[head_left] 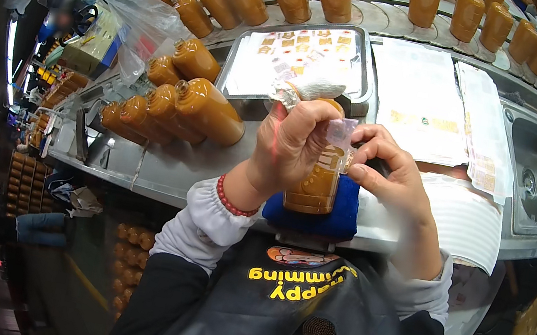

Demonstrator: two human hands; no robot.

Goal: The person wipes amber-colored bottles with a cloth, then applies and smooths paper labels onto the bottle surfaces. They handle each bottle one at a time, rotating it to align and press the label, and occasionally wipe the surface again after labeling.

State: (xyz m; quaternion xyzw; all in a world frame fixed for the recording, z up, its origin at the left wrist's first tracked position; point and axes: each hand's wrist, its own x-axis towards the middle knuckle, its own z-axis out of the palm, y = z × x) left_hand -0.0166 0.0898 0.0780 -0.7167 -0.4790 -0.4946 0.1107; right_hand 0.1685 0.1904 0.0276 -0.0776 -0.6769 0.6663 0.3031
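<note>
So the bottle (pixel 310 196) is right in front of the person, brown and glossy, tipped back with its base toward them and lying on a blue cloth (pixel 347 213) at the near edge of the metal table (pixel 233 169). Left hand (pixel 294 140) is curled pretty tight around a scrunched white rag (pixel 320 90) that pokes out the top, and it hides a good chunk of the bottle's upper part. There's a red bead bracelet (pixel 234 203) on that wrist. Right hand (pixel 392 170) is half curled on the other side, fingertips and thumb at the edge of a clear film (pixel 340 133) on the bottle. It's kinda blurry there, so I honestly can't tell if it's really pinching the film or just touching it.

Just beyond the hands is a tray (pixel 368 70) with a sheet of small brown-and-red decals (pixel 336 40) in it. Papers (pixel 417 86) sit to the right of that, then a sink (pixel 530 176). A cluster of similar brown bottles (pixel 210 113) stands off to the left, and more ride the conveyor (pixel 389 21) along the back.
</note>
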